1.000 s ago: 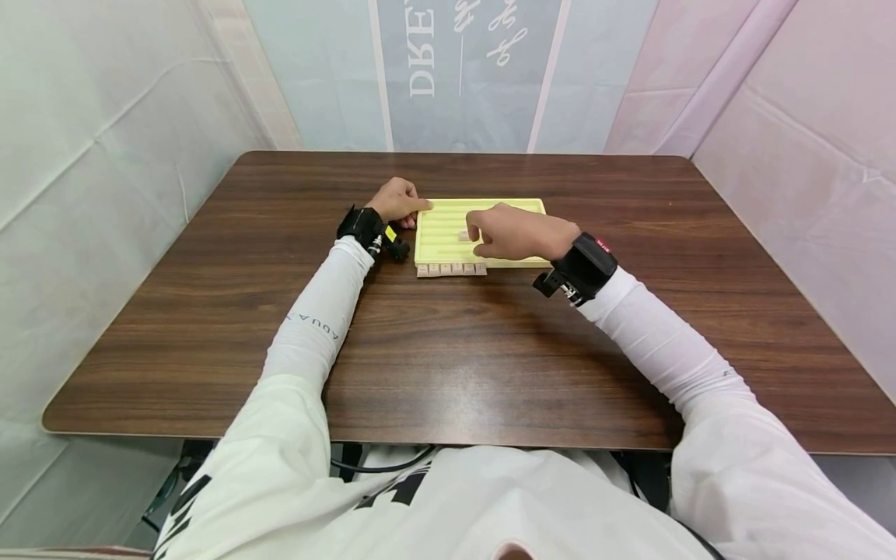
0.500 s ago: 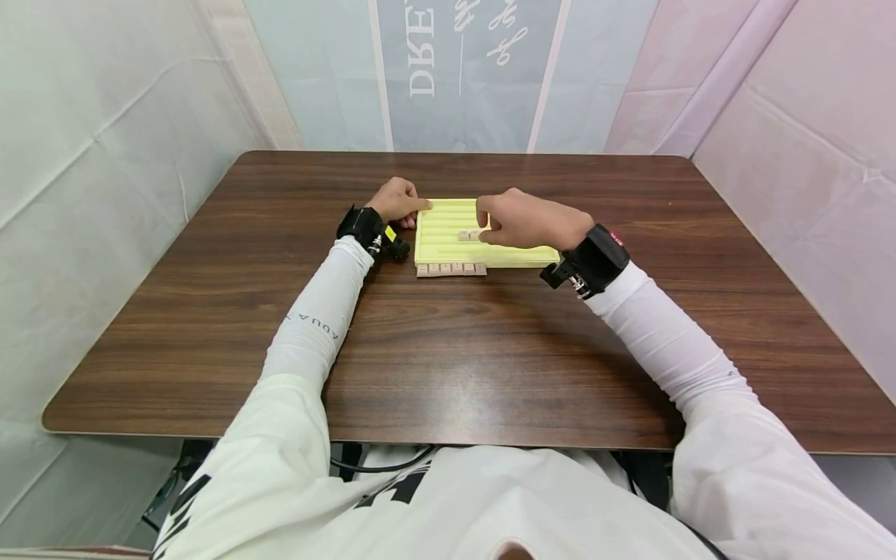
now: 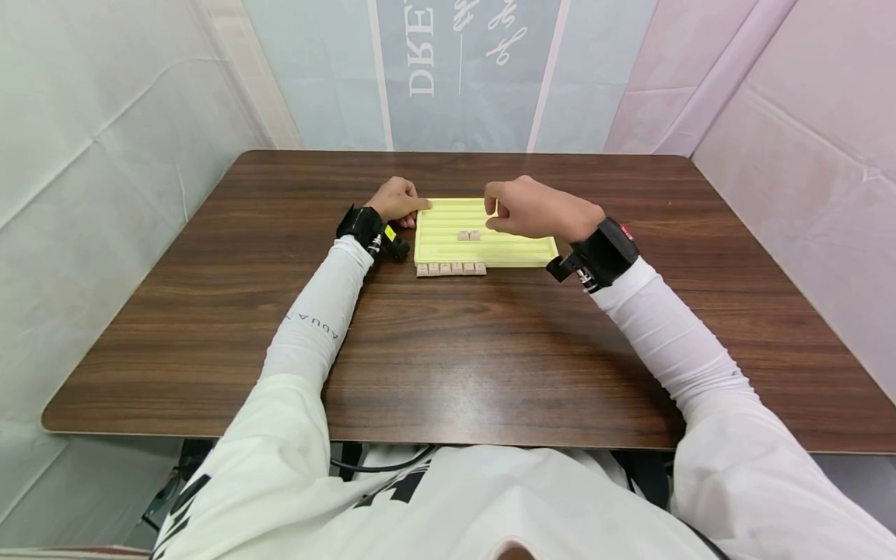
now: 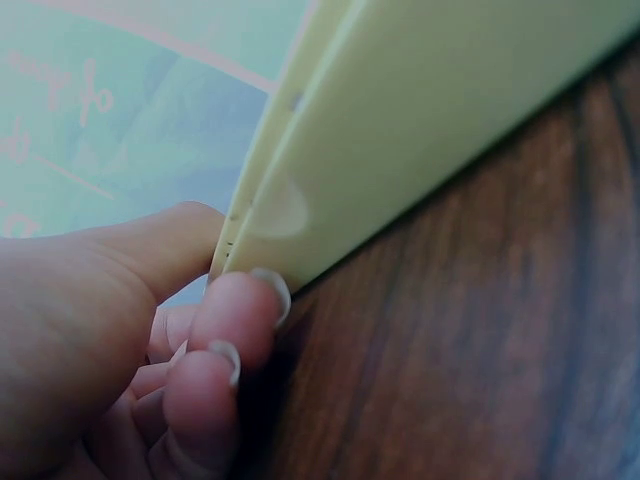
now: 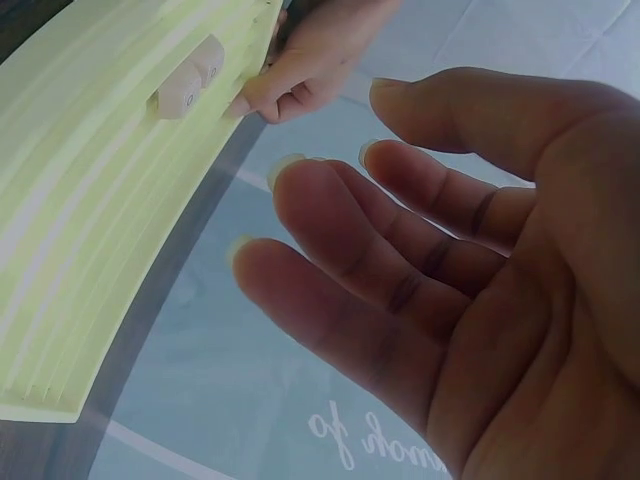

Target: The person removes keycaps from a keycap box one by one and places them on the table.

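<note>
A pale yellow ridged tray [image 3: 521, 250] lies on the table. Two small beige keycaps [image 3: 469, 235] sit side by side on one of its ridges; in the right wrist view each keycap [image 5: 178, 95] bears a dark mark. At the tray's far left corner my left hand [image 3: 396, 201] grips the edge, thumb on the rim and fingertips [image 4: 240, 310] bent against the side wall. My right hand [image 3: 535, 208] hovers over the tray's right part, fingers loosely bent, holding nothing. Its palm and fingers [image 5: 320, 300] fill much of the right wrist view.
A row of several beige keycaps [image 3: 451, 270] lies along the tray's near edge, toward the left. Brown wood-grain table [image 3: 448, 350] surrounds the tray. A printed cloth [image 3: 462, 101] hangs behind the table.
My right hand has moved right, away from the keycaps and up off the tray. Two keycaps now show where one showed a second ago. My left hand has stayed put.
</note>
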### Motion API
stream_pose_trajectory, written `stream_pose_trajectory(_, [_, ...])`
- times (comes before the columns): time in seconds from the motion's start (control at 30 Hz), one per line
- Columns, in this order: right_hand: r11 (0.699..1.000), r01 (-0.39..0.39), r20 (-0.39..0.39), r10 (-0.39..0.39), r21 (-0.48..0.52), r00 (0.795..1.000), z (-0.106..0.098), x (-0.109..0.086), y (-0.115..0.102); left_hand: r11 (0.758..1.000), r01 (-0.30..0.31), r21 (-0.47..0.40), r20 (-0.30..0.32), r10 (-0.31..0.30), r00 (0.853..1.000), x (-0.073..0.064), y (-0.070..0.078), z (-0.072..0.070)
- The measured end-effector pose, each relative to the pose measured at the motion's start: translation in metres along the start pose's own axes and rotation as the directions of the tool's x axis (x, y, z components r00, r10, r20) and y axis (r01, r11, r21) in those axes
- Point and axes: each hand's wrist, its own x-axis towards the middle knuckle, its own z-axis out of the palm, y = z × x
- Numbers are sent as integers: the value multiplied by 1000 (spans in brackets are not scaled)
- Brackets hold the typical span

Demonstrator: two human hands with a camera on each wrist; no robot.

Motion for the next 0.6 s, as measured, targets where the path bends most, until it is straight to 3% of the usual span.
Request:
stream_pose_trajectory(0.47, [997, 54, -86, -50, 48, 995, 8, 7, 3, 1000, 4, -20, 3, -4, 1000, -1, 0, 0])
stream_pose_trajectory(0.6, [997, 49, -71, -44, 68, 997, 11, 9, 4, 1000, 12, -8, 3, -12, 1000, 1, 1, 0])
